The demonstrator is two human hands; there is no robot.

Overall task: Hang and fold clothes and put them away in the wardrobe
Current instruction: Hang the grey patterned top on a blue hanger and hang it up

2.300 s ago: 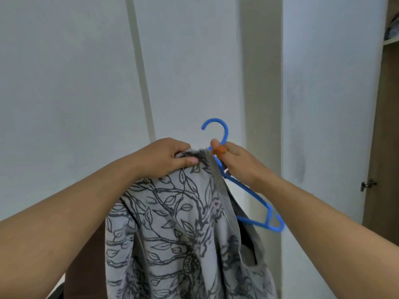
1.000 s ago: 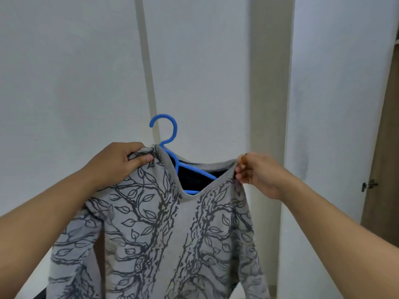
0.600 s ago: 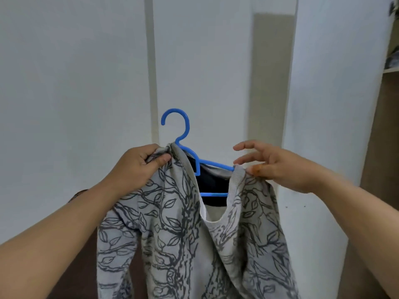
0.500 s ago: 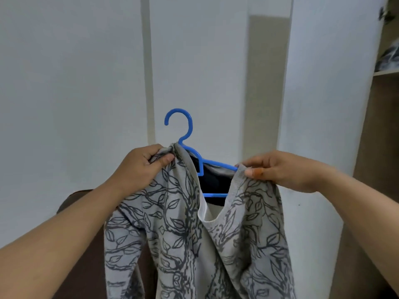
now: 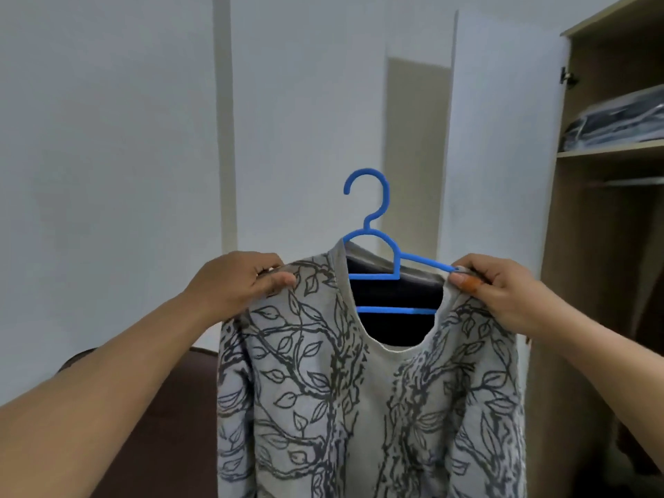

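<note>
Item: grey leaf-print top (image 5: 359, 382), held up in front of me at chest height, well short of the open wardrobe (image 5: 607, 246) at right. Support: blue plastic hanger (image 5: 381, 253), already inside the neckline, hook upright and free above the collar, both crossbars showing through the neck opening. Left hand (image 5: 240, 282): clenched on the top's left shoulder, thumb over the fabric. Right hand (image 5: 503, 292): pinching the right shoulder seam at the tip of the hanger's right arm, which still poked out bare between the collar and my fingers. Step in hand, as I judged it: seating the garment on the hanger; left shoulder looked covered, right shoulder not yet drawn fully over. Next move, as I judged it: pull the right shoulder outward over the hanger tip, square the collar, then shift one hand to the hook and carry the lot right to the wardrobe rail (image 5: 625, 182), visible below the shelf (image 5: 611, 152) holding bagged folded clothes (image 5: 618, 124). Background: dark brown seat (image 5: 172, 425) low at left.
</note>
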